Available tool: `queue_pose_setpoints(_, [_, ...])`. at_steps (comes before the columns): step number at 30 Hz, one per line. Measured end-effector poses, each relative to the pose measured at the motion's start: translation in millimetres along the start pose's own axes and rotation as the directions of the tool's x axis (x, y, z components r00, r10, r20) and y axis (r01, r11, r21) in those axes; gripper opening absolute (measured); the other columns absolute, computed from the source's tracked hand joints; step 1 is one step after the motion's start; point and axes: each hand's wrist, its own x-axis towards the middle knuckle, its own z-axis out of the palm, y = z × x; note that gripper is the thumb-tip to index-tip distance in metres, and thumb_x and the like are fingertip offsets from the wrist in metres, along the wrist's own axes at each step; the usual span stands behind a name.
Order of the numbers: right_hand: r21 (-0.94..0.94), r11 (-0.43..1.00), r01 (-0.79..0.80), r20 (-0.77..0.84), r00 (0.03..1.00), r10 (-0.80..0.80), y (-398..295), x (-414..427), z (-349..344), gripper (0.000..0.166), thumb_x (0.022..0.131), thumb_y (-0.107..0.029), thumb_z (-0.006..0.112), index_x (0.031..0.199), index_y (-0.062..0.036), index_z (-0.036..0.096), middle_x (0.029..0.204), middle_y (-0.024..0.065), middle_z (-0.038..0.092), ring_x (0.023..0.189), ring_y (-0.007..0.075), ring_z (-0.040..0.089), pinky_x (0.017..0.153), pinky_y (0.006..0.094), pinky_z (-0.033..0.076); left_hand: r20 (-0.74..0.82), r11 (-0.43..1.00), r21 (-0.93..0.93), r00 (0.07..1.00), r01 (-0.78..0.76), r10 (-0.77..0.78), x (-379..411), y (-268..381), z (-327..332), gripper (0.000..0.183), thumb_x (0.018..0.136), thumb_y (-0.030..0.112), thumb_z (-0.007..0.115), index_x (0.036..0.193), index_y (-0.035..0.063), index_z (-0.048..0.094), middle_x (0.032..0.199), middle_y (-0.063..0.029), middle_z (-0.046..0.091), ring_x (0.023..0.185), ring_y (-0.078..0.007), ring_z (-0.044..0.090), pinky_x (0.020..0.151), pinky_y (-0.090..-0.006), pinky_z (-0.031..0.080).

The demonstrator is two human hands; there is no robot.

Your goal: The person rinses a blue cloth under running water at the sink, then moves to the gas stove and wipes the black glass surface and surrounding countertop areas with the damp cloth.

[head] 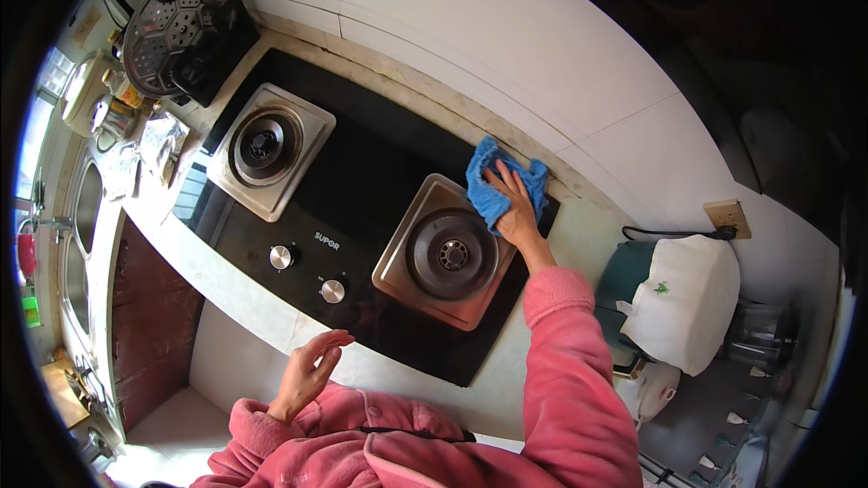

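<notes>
Under my right hand (515,211) a crumpled blue cloth (489,184) is pressed onto the far right part of a black glass gas cooktop (369,142), beside the right burner's metal drip tray (401,259). My fingers are spread over the cloth, and part of it bunches up toward the wall edge. My left hand (309,367) hovers at the cooktop's front edge, fingers slightly bent, holding nothing. Two silver control knobs, the left one (280,257) and the right one (333,291), sit on the cooktop near that hand. The left burner (264,142) has its own square metal tray.
A perforated steamer plate (180,30) leans at the back left near bottles, a metal pot (112,119) and plastic packets (163,142). Farther left is a sink (87,207). Right of the cooktop stands a cloth-covered appliance (692,305), its plug in a wall socket (727,218).
</notes>
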Motion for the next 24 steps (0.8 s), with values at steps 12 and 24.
queue_pose_setpoints(12, [-0.093, 0.824, -0.558, -0.227, 0.818, 0.528, -67, -105, 22, 0.054, 0.094, -0.025, 0.048, 0.144, -0.0038, 0.045, 0.154, 0.0172, 0.037, 0.147, 0.0392, 0.021, 0.119, 0.0517, 0.017, 0.046, 0.997, -0.015, 0.996, -0.079, 0.079, -1, -1, -4, 0.027, 0.101, 0.006, 0.050, 0.125, -0.0037, 0.058, 0.117, -0.0137, 0.067, 0.113, -0.0214, 0.062, 0.101, -0.0331, 0.047])
queue_pose_setpoints(24, [-0.135, 0.710, -0.691, -0.149, 0.723, 0.675, -176, -149, 32, 0.053, 0.096, -0.027, 0.048, 0.144, -0.0064, 0.046, 0.152, 0.0150, 0.040, 0.147, 0.0370, 0.023, 0.119, 0.0514, 0.016, 0.059, 0.994, -0.040, 0.993, -0.098, 0.101, 2, -13, -3, 0.026, 0.101, 0.005, 0.049, 0.123, -0.0038, 0.059, 0.115, -0.0128, 0.068, 0.111, -0.0199, 0.062, 0.099, -0.0322, 0.048])
